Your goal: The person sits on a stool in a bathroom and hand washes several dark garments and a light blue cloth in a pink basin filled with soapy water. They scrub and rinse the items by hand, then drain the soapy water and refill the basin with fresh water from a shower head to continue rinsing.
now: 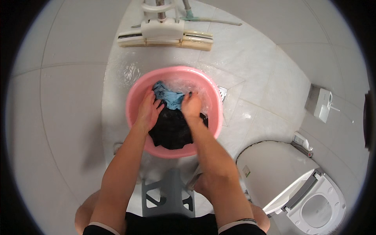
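A pink plastic basin (216, 123) stands on the tiled floor, holding sudsy water, a blue cloth garment (173, 100) and a black garment (171, 129). My left hand (149, 108) is at the inner left side of the basin, fingers apart, touching the left end of the blue garment; whether it grips any of it is unclear. My right hand (191, 105) is closed on the right end of the blue garment. The black garment spreads below the blue one, between my forearms. Some foam lies around the far inner side.
A sponge mop (164, 32) and a floor squeegee (211, 20) lie beyond the basin. A floor drain (223, 92) is beside its right rim. A grey plastic stool (171, 194) is between my legs. At right are a toilet (273, 170) and a wall-mounted white holder (323, 105).
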Demonstrator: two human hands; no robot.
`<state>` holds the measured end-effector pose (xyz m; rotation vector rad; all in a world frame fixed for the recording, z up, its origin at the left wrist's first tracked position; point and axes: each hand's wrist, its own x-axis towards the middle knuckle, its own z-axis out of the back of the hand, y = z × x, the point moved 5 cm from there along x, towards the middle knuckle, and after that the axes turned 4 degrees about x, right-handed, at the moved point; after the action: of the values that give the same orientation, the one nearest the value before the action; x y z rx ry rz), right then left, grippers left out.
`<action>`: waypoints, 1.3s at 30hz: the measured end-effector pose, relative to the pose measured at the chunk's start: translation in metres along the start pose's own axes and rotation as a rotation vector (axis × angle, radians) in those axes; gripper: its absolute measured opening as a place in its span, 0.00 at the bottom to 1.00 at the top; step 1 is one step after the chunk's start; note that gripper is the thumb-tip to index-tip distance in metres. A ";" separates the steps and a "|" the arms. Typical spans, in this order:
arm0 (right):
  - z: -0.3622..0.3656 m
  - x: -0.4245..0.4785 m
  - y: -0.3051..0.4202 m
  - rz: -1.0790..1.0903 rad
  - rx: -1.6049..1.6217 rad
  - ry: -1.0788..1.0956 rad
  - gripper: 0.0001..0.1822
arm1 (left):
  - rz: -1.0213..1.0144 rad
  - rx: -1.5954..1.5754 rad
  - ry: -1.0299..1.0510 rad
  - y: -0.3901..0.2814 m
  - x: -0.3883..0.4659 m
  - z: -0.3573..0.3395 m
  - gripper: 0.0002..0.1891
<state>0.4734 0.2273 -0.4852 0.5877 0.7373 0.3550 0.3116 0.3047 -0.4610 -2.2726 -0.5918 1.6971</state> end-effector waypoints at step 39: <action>0.141 -0.046 0.044 0.464 0.022 -0.219 0.12 | -0.185 1.869 0.238 -0.034 -0.027 0.012 0.26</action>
<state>0.5384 0.1860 -0.3508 0.8051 0.3885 0.6988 0.2878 0.3219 -0.4267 -0.8723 0.6477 0.8986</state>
